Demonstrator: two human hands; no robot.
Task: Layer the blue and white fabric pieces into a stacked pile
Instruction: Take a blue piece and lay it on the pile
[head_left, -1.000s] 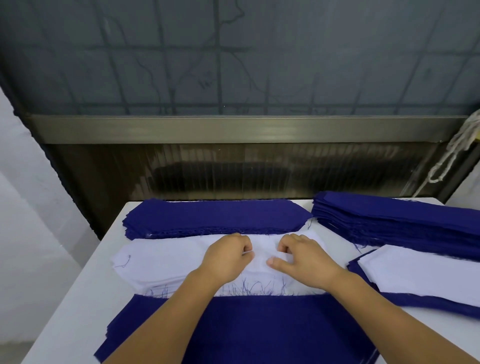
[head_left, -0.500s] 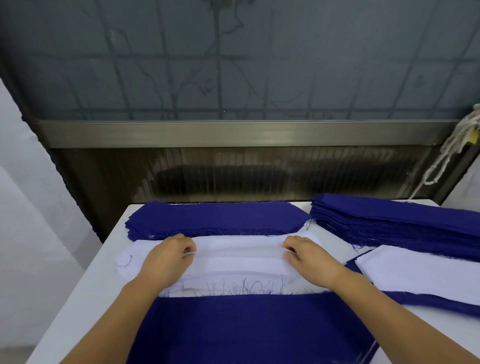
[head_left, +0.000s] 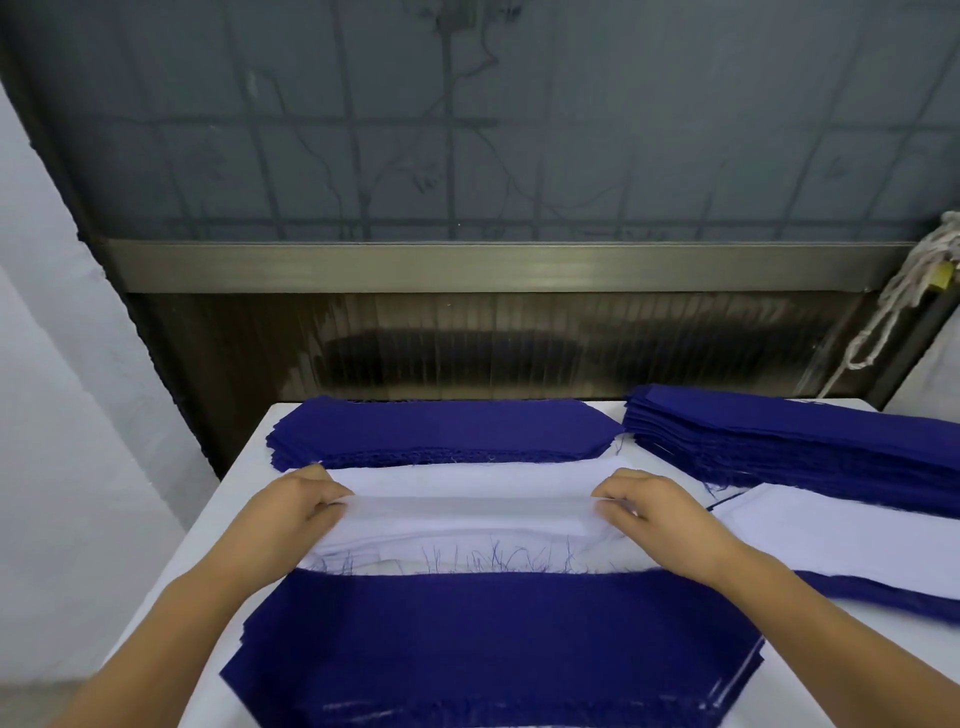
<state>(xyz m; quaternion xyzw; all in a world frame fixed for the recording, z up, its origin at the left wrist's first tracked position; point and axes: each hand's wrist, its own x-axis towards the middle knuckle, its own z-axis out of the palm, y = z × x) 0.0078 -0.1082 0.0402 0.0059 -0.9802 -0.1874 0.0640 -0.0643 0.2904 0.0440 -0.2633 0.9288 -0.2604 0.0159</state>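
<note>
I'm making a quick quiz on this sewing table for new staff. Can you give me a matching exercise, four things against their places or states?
Things:
1. white fabric piece
2. far blue pile
3. tall blue stack
4. rope

Places or states:
A. hangs by the wall at the right
B. pinched at both ends by the left hand and right hand
C. back right of the table
D. back middle of the table, beyond the hands

Pairs: 1-B, 2-D, 3-C, 4-A

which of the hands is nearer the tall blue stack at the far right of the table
Right. The right hand pinches the white piece just left of the tall blue stack; the left hand holds the piece's opposite end.
</note>
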